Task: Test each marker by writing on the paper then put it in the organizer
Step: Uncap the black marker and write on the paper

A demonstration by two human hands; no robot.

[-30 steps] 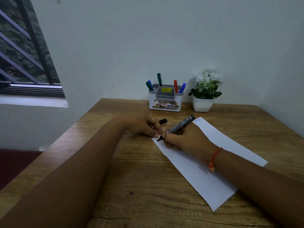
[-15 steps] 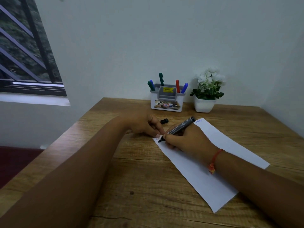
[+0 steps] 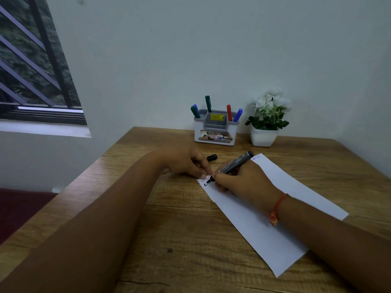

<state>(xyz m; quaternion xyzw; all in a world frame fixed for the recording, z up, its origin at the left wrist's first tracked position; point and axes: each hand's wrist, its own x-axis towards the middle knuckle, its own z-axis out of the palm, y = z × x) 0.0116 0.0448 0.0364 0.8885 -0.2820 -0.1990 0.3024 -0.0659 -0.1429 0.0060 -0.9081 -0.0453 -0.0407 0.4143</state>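
Note:
My right hand (image 3: 243, 182) grips an uncapped black marker (image 3: 232, 166) with its tip on the near-left corner of a white paper (image 3: 264, 225), where black strokes show. Straight fingertips of my left hand (image 3: 186, 161) press that corner down. The marker's black cap (image 3: 212, 157) lies on the wooden table just behind my left hand. Against the wall stands a white and grey organizer (image 3: 215, 134) with several markers upright in it: green, blue and red. A small blue scribble marks the paper's far corner.
A white pot with white flowers (image 3: 265, 121) stands right of the organizer. The wooden table (image 3: 169, 240) meets walls at the back and right. A barred window is at upper left, with the table's left edge dropping to a dark red floor.
The marker tip has moved slightly on the paper's corner and black strokes have appeared there. My left hand stays pressing the paper. The view shifted a little.

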